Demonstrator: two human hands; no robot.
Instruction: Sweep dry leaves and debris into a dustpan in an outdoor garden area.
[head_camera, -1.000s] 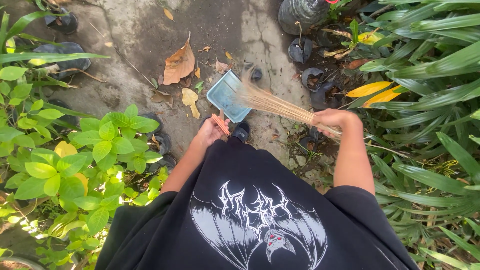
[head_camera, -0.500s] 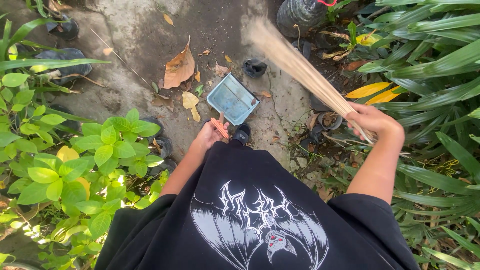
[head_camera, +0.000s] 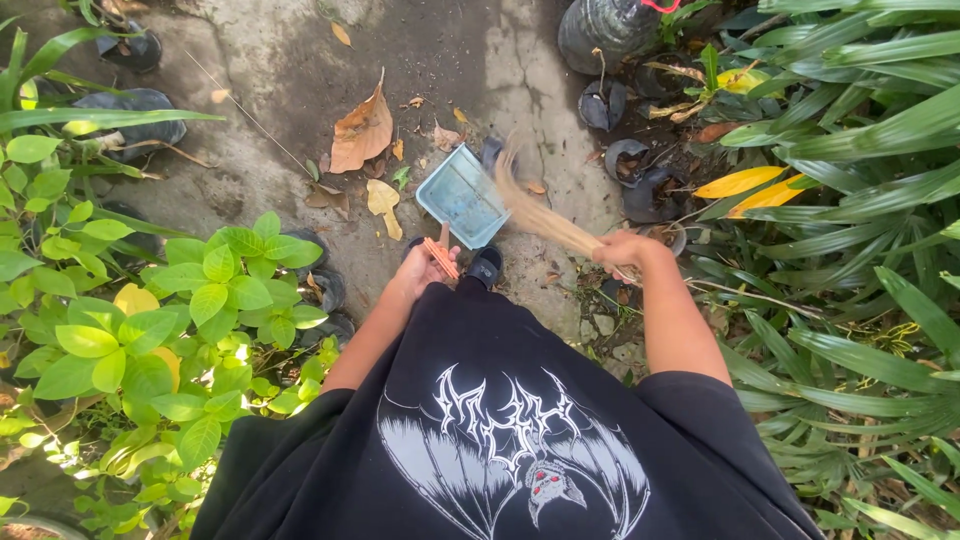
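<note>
Left grip (head_camera: 418, 272) holds orange handle (head_camera: 440, 258) of pale blue dustpan (head_camera: 462, 197), pan flat on concrete ground (head_camera: 280, 60). Right grip (head_camera: 625, 250) clamps stick broom (head_camera: 535, 210), bristles blurred, touching pan's right edge. Big dry leaf (head_camera: 362, 130) lies left of pan.

Person in a black short-sleeved T-shirt (head_camera: 500, 440) with a white winged bat graphic (red eyes), forearms bare, dark footwear (head_camera: 484, 268).

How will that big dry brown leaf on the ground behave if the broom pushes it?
The big brown leaf looks curled and dried, so it is probably very light and should skid or flip easily. Its crisp edges may crumble under the stick broom. The rough, damp-looking ground might snag it.
</note>
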